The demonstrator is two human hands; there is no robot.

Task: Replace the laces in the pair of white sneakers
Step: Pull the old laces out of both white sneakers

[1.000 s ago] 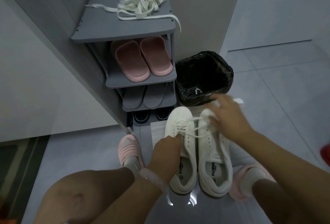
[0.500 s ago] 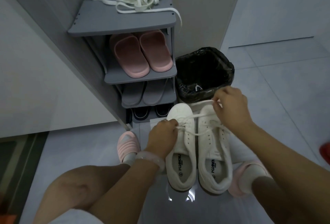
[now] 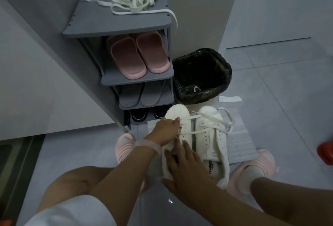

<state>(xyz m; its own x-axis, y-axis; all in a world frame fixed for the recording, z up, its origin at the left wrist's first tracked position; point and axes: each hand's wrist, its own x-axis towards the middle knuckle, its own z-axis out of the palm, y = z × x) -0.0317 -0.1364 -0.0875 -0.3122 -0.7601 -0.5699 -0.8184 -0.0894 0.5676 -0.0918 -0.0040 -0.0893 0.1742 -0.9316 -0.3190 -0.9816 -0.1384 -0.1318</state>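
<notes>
Site: tiled floor in front of grey shoe rack (image 3: 115, 22).

Item 1. 2 white sneakers stand side by side on the floor, toes toward the rack, touching or nearly so. Left sneaker (image 3: 180, 117) is partly covered by both hands; right sneaker (image 3: 210, 134) is uncovered, insole print visible. A sheet of paper (image 3: 239, 139) lies under the pair.

Item 2. White lace (image 3: 203, 117) runs across from the left sneaker's eyelet area over the right sneaker's toe and throat, loose ends trailing off its right side onto the paper. Partly threaded; exact eyelets not discernible.

Item 3. Left hand (image 3: 166, 131) lies on the left sneaker's lace area, fingers curled at the lace near the eyelets; appears to pinch it, but contact point is hidden by the fingers. Translucent bracelet (image 3: 147, 144) on that wrist.

Item 4. Right hand (image 3: 187, 168) lies over the left sneaker's heel opening, fingers spread and fairly straight, resting on the shoe, gripping nothing.

Item 5. Spare white laces (image 3: 137, 0) in a tangled heap on the rack's top shelf, 1 end hanging over the right edge.

Item 6. Rack holds pink slippers (image 3: 138, 54), grey slippers (image 3: 142, 94), dark shoes at bottom. Black-lined bin (image 3: 201, 76) just beside rack, behind the sneakers. Person wears pink slides w/ socks.
</notes>
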